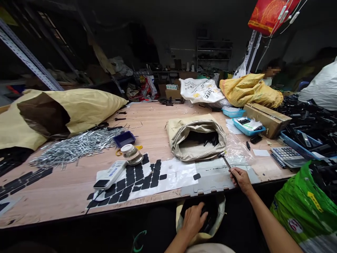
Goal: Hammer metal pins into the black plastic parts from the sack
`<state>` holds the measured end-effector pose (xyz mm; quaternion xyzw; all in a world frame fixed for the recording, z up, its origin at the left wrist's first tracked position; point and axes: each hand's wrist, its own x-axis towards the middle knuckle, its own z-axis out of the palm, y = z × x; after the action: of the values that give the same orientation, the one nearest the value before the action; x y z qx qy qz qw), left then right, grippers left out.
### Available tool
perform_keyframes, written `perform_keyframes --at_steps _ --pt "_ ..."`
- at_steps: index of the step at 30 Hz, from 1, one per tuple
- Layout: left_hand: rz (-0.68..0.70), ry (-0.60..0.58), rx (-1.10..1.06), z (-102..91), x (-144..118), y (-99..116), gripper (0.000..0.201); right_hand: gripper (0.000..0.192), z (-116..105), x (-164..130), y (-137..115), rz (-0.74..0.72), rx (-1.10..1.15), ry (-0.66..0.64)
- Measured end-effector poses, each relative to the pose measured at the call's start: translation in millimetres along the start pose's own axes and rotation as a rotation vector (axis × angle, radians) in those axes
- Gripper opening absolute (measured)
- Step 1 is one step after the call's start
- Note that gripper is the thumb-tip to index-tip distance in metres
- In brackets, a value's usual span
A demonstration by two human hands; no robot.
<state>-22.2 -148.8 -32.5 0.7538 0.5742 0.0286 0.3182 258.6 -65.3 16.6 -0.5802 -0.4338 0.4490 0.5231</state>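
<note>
We are working at the wooden table (79, 182). Our left hand (193, 219) is reaching into the sack (221, 214) below its edge, fingers curled inside. Our right hand (240, 179) is gripping a small hammer (225, 161), fingers clamped round its handle, over the grey mat (207, 181).

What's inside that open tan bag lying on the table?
Inside the tan bag you can see a few black parts near its mouth. Farther in it is dark, and the bag's folded cloth covers whatever else is there.
</note>
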Motion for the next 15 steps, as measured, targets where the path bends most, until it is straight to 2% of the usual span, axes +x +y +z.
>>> perform_keyframes --at_steps 1,3,5,7,9,12,13,15 --pt "-0.019 -0.046 0.035 -4.0 1 2 0.038 0.058 0 0 0 -0.003 0.000 0.003" --pt "0.058 -0.161 -0.010 -20.9 5 13 0.035 0.057 0 -1 0 -0.006 0.001 0.004" --pt "0.208 -0.264 -0.208 -48.3 17 31 0.031 0.056 -1 -1 1 -0.006 0.005 0.002" --pt "0.323 -0.273 -0.449 -82.6 41 51 0.038 0.055 -1 -1 1 -0.006 0.011 0.006" --pt "0.347 -0.070 -0.592 -118.0 78 70 0.042 0.055 0 -1 1 -0.007 0.014 0.013" --pt "0.251 0.407 -0.558 -159.0 152 86 0.036 0.056 0 1 1 -0.001 0.004 0.027" --pt "0.167 0.510 -0.495 -167.1 177 89 0.031 0.056 0 1 1 0.002 0.001 0.033" --pt "0.020 0.608 -0.359 -174.0 222 90 0.024 0.056 1 1 2 0.002 0.001 0.043"
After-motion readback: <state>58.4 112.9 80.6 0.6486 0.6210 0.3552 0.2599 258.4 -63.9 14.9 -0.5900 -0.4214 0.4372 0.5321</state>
